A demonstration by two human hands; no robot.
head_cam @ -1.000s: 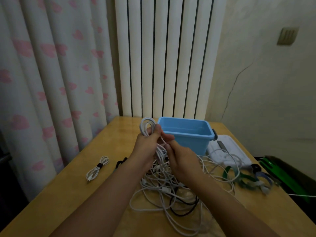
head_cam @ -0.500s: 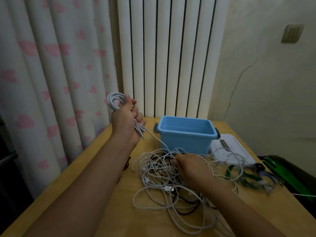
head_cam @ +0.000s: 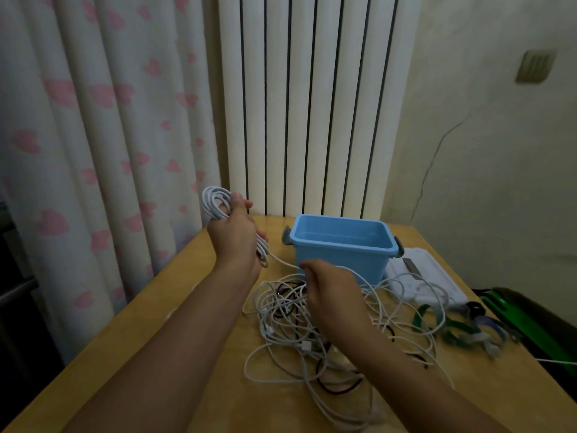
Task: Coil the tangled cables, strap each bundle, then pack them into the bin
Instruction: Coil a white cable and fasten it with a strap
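Your left hand (head_cam: 235,235) is closed round a white coil (head_cam: 215,203), held up just left of the blue bin (head_cam: 342,248) so its loops stay clear of the rest. Your right hand (head_cam: 332,295) pinches the strand leading from it, in front of the bin, above the tangled cables (head_cam: 299,335) on the worktop (head_cam: 193,310), probably to feed it free.
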